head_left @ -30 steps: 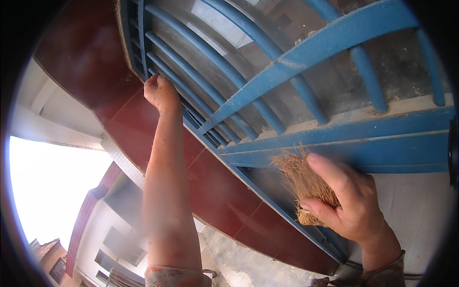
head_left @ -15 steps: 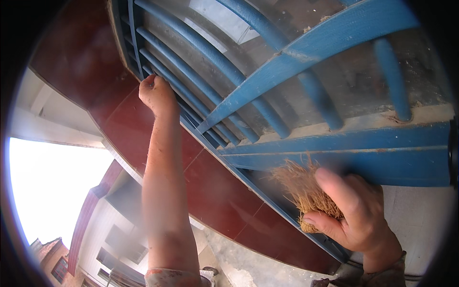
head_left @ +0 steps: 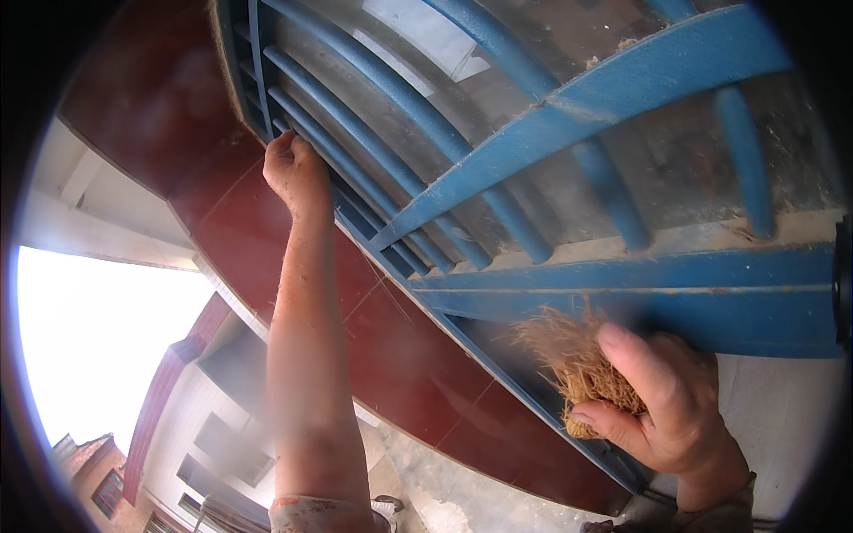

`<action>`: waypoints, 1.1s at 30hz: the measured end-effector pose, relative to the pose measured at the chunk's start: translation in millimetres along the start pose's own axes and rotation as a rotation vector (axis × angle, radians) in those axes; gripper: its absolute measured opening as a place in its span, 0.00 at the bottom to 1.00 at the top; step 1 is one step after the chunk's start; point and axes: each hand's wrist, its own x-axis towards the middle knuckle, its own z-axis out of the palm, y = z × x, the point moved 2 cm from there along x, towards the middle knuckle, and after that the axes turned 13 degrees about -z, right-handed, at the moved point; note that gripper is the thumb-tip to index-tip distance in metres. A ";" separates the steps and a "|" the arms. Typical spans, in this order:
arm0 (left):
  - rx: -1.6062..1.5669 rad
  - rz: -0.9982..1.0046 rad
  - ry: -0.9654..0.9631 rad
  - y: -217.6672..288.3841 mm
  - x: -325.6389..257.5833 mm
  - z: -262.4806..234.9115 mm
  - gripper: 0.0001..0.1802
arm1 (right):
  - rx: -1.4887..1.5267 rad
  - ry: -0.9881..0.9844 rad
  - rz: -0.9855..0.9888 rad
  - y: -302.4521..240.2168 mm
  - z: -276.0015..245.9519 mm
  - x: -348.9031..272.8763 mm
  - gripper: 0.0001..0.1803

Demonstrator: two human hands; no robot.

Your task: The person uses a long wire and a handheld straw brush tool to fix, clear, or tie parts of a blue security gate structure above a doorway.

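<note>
Right hand (head_left: 675, 417), nearest the camera at lower right, is shown closed around a tan bundle of coarse plant fibre (head_left: 573, 369), pinched between thumb and curled fingers. The frayed end of the bundle is held against the lower flat rail of a blue-painted metal window grille (head_left: 622, 298), or just in front of it; actual contact cannot be confirmed. Left hand (head_left: 295, 171), at the end of an arm stretched upward, is seen farther off, wrapped in a fist around one of the grille's round blue bars (head_left: 373, 151) near the upper left corner of the frame. Behind the bars, a dusty glass pane (head_left: 675, 169) is visible, and pale grit and debris lie along the ledge above the flat rail. A dark red tiled wall surface (head_left: 267, 240) borders the grille, and a pale building (head_left: 204, 435) with a bright sky appears beyond. As a judgement, the scrubbing is at an early or middle stage: dust is plainly left on the ledge, the glass and the upper bars, and only the lower rail looks attended to.
</note>
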 end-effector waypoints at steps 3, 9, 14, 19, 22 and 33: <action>0.121 -0.083 0.065 10.0 6.1 7.4 0.14 | 0.037 -0.038 0.036 -1.7 -3.6 0.8 0.36; -0.126 -0.351 0.082 19.9 18.8 15.2 0.16 | 0.052 -0.064 0.040 -3.2 -7.2 2.8 0.36; -0.172 -0.186 -0.034 26.5 12.5 18.7 0.14 | 0.011 -0.047 0.043 -1.6 -5.3 1.8 0.36; -0.120 -0.181 -0.047 6.6 7.0 3.2 0.15 | 0.023 -0.017 0.043 -4.4 -4.5 1.0 0.35; -0.074 -0.310 0.009 19.0 10.0 5.7 0.12 | 0.023 -0.081 0.032 -4.6 -5.7 1.0 0.37; -0.350 -0.281 -0.133 13.0 6.0 -3.9 0.11 | -0.035 -0.013 0.033 -5.5 -3.3 2.2 0.36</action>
